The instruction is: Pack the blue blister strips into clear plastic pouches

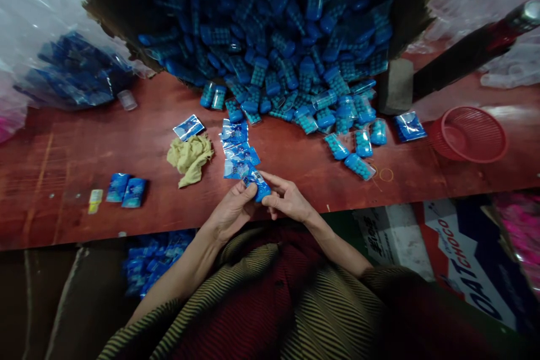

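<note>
My left hand (232, 211) and my right hand (287, 199) meet at the near edge of the red table (63, 180). Together they pinch a small blue capped container in a clear wrapper (258, 184). Just beyond the hands lies a short row of blue sachets (236, 149). A large heap of blue containers (287, 45) spills from a dark box toward the table's middle. Several loose containers (358, 149) lie to the right of my hands.
A yellow rag (189, 157) and one blue sachet (188, 126) lie left of the row. Two blue packs (126, 190) and a small yellow item (95, 200) sit farther left. A red mesh basket (470, 134) stands at right. Clear bags of blue goods (71, 70) are back left. Cartons (459, 259) stand below right.
</note>
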A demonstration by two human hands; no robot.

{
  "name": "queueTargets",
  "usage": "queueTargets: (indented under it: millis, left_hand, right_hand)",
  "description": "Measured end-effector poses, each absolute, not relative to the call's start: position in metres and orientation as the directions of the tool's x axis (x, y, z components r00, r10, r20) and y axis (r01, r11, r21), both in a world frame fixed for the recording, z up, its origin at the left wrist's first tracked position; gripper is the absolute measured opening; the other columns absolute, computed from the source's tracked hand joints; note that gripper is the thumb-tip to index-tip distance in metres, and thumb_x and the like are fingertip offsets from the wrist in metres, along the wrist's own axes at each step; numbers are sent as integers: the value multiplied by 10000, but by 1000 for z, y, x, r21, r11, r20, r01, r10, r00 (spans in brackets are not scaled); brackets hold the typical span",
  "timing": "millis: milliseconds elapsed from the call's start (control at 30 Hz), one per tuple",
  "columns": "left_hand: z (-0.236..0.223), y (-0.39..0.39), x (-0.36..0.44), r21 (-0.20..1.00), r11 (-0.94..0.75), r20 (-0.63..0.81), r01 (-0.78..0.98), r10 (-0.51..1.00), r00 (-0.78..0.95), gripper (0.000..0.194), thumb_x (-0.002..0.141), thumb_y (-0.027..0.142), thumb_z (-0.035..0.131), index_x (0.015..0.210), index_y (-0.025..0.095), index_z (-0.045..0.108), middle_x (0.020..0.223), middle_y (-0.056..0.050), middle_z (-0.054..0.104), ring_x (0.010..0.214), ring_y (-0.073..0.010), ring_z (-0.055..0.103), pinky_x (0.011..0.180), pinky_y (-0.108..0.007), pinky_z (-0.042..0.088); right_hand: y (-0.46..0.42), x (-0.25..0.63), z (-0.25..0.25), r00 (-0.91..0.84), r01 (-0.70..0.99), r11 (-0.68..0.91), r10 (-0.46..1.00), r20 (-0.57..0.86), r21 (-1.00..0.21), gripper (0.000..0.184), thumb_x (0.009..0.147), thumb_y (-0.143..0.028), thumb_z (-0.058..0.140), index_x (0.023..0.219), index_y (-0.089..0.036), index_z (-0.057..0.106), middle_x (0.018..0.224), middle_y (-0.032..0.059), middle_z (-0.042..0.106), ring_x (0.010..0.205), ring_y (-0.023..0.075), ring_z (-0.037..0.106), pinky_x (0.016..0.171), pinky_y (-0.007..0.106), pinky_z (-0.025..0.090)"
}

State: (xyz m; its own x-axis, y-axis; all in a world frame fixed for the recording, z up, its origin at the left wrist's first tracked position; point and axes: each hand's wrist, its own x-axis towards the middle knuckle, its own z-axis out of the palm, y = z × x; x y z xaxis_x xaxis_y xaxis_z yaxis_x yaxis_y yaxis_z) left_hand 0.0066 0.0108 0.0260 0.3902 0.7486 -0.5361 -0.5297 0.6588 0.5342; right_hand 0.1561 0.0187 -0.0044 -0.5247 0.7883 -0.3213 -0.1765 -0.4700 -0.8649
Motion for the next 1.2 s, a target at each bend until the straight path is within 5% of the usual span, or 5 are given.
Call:
queueTargets:
  millis: [133,367,767,1033,1200]
  left_hand:
    - [27,14,7,527,638,-567,-562,756,327,264,666,342,750,795,141,637,735,-21,675,666,-143,629,699,-291,531]
    - [30,11,14,540,637,-594,-550,751,288,366,564,424,796,740,144,638,729,-40,675,759,-219,645,669,-351,545]
    - [25,2,20,592,600,-528,-538,793,303,312,667,412,732,779,126,677,815,-80,705,705,-190,644,590,-299,534]
    - [24,-1,24,593,598,-605,-539,773,193,430,554,475,784,733,111,643,750,-78,678,703,-205,640,567,-307,534]
    - [25,-3,24,635,548,-589,-544,800,118,408,578,474,771,721,114,645,721,-70,675,752,-209,643,651,-317,534]
  right_hand:
    - [21,154,-1,-500,-201,-441,814,-295,-875,663,743,-294,649,1363,-216,429,472,-113,457,391,63,493,408,184,452]
    - [19,152,-4,-497,-234,-475,808,-315,-848,729,674,-238,691,1357,-238,435,493,-118,519,381,59,531,404,163,446]
    - [13,149,-14,-450,-192,-403,846,-285,-895,598,756,-264,602,1335,-208,465,451,-104,513,357,74,521,381,166,420]
    - [11,150,-18,-518,-125,-441,793,-320,-889,628,741,-328,627,1328,-182,460,530,-95,474,401,68,516,413,186,424]
    - [9,148,-13,-424,-34,-359,850,-312,-933,499,782,-349,595,1253,-194,543,554,-79,472,401,37,395,397,164,348]
